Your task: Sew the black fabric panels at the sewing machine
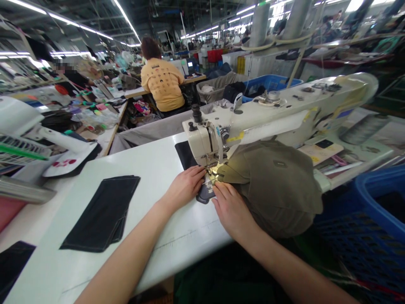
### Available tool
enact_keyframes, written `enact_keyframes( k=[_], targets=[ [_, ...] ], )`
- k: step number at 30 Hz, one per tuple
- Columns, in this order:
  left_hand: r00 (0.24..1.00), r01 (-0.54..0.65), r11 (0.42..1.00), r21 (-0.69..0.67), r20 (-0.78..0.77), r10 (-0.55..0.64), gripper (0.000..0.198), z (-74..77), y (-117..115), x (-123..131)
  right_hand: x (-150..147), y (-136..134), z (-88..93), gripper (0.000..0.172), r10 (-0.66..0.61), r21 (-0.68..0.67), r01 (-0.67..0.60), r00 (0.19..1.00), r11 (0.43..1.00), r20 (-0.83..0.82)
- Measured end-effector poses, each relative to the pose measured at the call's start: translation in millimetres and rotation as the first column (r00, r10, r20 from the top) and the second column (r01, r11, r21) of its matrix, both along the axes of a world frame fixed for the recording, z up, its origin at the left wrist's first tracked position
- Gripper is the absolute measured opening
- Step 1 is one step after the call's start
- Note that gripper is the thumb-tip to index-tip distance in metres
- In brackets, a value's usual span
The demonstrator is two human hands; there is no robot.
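Observation:
A white industrial sewing machine (198, 147) stands before me, its lamp lighting the needle area. My left hand (189, 183) lies palm down left of the presser foot, fingers stretched toward the needle; any cloth beneath them is hidden. On the right, my right hand (232, 207) has its fingers bent over the near edge of an olive fabric piece (278, 185), close to the needle. This bulky piece bunches up right of the needle and carries a small tag. Dark cloth (185, 155) shows behind the machine head. A dark rounded plate (205, 196) is partly visible between my hands.
Stacked black fabric panels (101, 213) lie on the white tabletop (152, 169) to the left, with more black cloth (14, 266) at the corner. A blue basket (376, 215) stands on the right. Ahead sits a co-worker in a yellow shirt (163, 82), near a blue crate (272, 82).

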State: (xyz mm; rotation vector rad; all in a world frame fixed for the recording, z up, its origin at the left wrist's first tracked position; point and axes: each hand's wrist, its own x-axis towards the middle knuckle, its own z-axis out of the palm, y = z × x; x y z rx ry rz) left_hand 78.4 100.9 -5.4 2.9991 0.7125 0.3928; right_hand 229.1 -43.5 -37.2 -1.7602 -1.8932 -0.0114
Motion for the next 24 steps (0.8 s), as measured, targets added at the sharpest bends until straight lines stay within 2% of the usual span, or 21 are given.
enact_keyframes(
  k=[8,12,16,24],
  targets=[
    [0.987,-0.116,0.992,0.041,-0.108,0.120,0.036,12.3,-10.0,2.5,0.4,0.2,-1.6,0.032,0.005,0.006,-0.004,0.999,1.000,-0.034],
    [0.996,-0.078,0.996,-0.050,-0.046,0.076,0.035,10.4,-28.3,0.8,1.2,-1.5,-2.0,0.034,0.009,0.050,-0.004,0.994,0.999,-0.108],
    [0.996,-0.084,0.996,-0.019,0.002,0.084,0.031,8.4,-42.8,6.4,3.4,-3.2,-0.2,0.031,0.055,0.091,-0.042,0.988,0.995,-0.141],
    [0.997,-0.063,0.997,-0.054,0.041,0.066,0.022,7.4,-41.7,14.9,2.7,-3.1,0.8,0.028,0.039,0.056,-0.034,0.995,0.998,-0.089]
  ],
)
